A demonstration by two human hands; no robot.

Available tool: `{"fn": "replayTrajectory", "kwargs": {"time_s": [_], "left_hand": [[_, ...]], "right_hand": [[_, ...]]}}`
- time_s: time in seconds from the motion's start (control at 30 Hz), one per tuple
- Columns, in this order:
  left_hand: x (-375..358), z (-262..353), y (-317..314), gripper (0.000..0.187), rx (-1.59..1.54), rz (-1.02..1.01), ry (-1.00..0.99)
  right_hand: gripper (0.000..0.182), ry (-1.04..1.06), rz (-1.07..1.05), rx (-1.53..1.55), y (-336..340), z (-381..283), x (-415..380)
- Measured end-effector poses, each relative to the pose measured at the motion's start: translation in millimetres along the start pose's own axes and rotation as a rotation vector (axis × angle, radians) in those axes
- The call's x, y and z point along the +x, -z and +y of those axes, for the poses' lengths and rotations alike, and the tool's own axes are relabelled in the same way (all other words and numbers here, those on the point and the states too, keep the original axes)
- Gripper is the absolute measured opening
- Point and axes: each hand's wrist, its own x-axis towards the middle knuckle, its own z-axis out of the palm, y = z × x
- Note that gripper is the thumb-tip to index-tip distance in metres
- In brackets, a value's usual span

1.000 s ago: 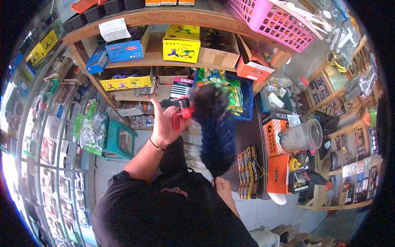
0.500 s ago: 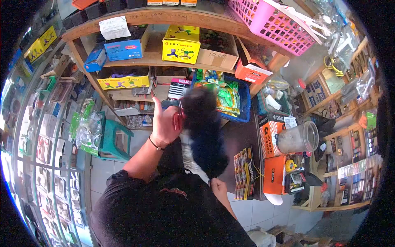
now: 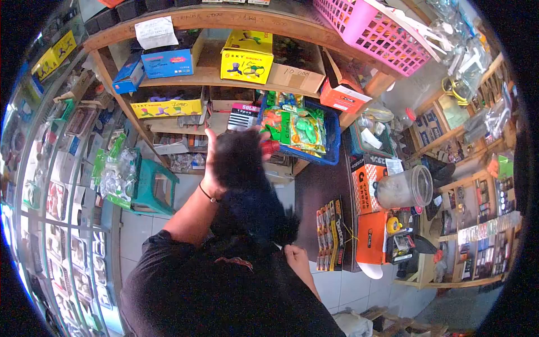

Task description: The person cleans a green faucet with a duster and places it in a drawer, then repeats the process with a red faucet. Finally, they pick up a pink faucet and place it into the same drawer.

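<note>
A black fluffy duster (image 3: 247, 174), smeared by motion, stretches across the middle of the head view and covers much of my left hand (image 3: 211, 171). That hand is raised in front of the shelf, thumb up, a dark band at its wrist. At its fingers a small glossy red object (image 3: 270, 147) shows beside the duster; its kind is hidden. Lower down, my right hand (image 3: 296, 258) is closed at the duster's lower end, close to my black shirt. The handle itself is mostly hidden.
A blue basket (image 3: 331, 160) of green packets sits on the shelf ahead, near yellow boxes (image 3: 247, 59). Above right hangs a pink basket (image 3: 387, 42). A clear jar (image 3: 404, 188) and orange boxes (image 3: 373, 238) stand at right. A green stool (image 3: 157, 185) is at left.
The duster has swung left, from beside my left hand to in front of it. The red object now shows further right. My right hand stays low, nearly in place.
</note>
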Motion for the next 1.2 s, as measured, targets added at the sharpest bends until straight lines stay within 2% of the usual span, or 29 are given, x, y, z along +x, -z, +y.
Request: {"fn": "replayTrajectory", "kwargs": {"time_s": [0.07, 0.1, 0.17, 0.23, 0.3, 0.37, 0.4, 0.43, 0.47, 0.53, 0.63, 0.67, 0.7, 0.77, 0.8, 0.83, 0.9, 0.97, 1.0, 1.03, 1.1, 1.17, 1.2], "left_hand": [[2.7, -0.3, -7.5, 0.106, 0.073, -0.033, -0.013], [11.6, 7.2, -7.8, 0.108, -0.243, -0.741, 0.111], [0.1, -4.0, -12.1, 0.108, 0.005, -0.019, -0.046], [7.1, -0.3, 13.7, 0.104, 0.032, -0.093, -0.079], [4.9, -2.5, 22.9, 0.1, -0.029, -0.086, -0.091], [4.7, -3.0, 42.9, 0.099, -0.601, -0.64, 0.116], [1.8, -1.7, 40.7, 0.097, -0.451, -0.512, 0.071], [0.2, -2.3, 37.7, 0.097, -0.446, -0.515, 0.066], [-1.1, -3.9, 33.8, 0.096, -0.346, -0.369, 0.015], [-2.4, -6.9, 11.8, 0.095, -0.145, -0.072, -0.078], [0.2, -4.4, -5.2, 0.098, -0.055, 0.031, -0.144], [3.3, 5.0, 35.4, 0.096, -0.431, -0.393, 0.086], [1.3, 1.3, 17.4, 0.093, -0.318, -0.417, 0.042], [-0.9, -1.2, -10.4, 0.094, -0.129, -0.028, -0.097], [4.1, 1.9, -1.8, 0.096, 0.021, -0.123, -0.067], [5.7, 2.9, 5.2, 0.1, -0.008, -0.151, -0.056], [5.9, 2.0, 3.4, 0.098, -0.005, -0.101, -0.067], [7.3, 6.0, -2.5, 0.1, -0.338, -0.113, 0.076], [10.7, 4.9, 12.4, 0.1, -0.36, -0.395, 0.124], [13.9, 4.1, 18.9, 0.1, -0.362, -0.395, 0.122], [19.6, 4.4, 21.5, 0.099, 0.043, -0.267, -0.029], [15.6, 5.9, 14.8, 0.098, 0.086, -0.239, -0.037], [14.9, 6.8, 11.9, 0.098, -0.097, -0.128, -0.006]], "right_hand": [[0.035, 0.022, 0.044, 0.097, -4.1, 2.8, -1.0], [0.035, -0.034, 0.032, 0.111, -3.8, 0.7, -1.3], [0.034, -0.084, 0.017, 0.121, 0.0, -1.9, -0.6], [0.034, 0.034, -0.062, -0.13, 4.8, -1.7, -2.8], [0.034, 0.029, -0.047, -0.038, 2.3, -0.9, -1.5], [0.034, 0.029, -0.036, 0.054, 0.4, -0.7, -1.4], [0.033, 0.005, -0.029, 0.071, 0.0, -0.5, -2.4], [0.033, -0.019, -0.021, 0.088, 0.5, -1.4, -1.5], [0.033, -0.013, -0.022, 0.089, 4.0, -3.5, -0.3], [0.031, 0.047, -0.12, -0.154, 12.1, -10.5, 0.2], [0.031, 0.01, -0.076, 0.039, 9.0, -12.4, 4.9], [0.031, 0.014, -0.078, 0.041, 7.9, -13.7, 5.8], [0.032, -0.019, -0.071, 0.058, 7.0, -15.5, 6.3], [0.032, -0.049, -0.067, 0.076, 7.7, -16.6, 10.1], [0.033, -0.023, -0.109, -0.039, 10.4, -16.2, 12.6], [0.033, 0.003, -0.149, -0.152, 11.7, -15.9, 14.5], [0.033, 0.027, -0.096, -0.028, 4.5, -10.4, 19.2], [0.034, 0.051, -0.045, 0.091, 2.9, -7.9, 20.3], [0.034, 0.055, -0.058, 0.036, 4.4, -9.4, 20.1], [0.035, 0.06, -0.069, -0.019, 5.7, -10.1, 20.4], [0.036, 0.06, -0.082, -0.078, 9.7, -7.5, 21.7], [0.036, 0.055, -0.09, -0.133, 8.5, -6.5, 21.0], [0.036, 0.044, -0.041, 0.005, 4.8, -7.2, 20.4]]}}
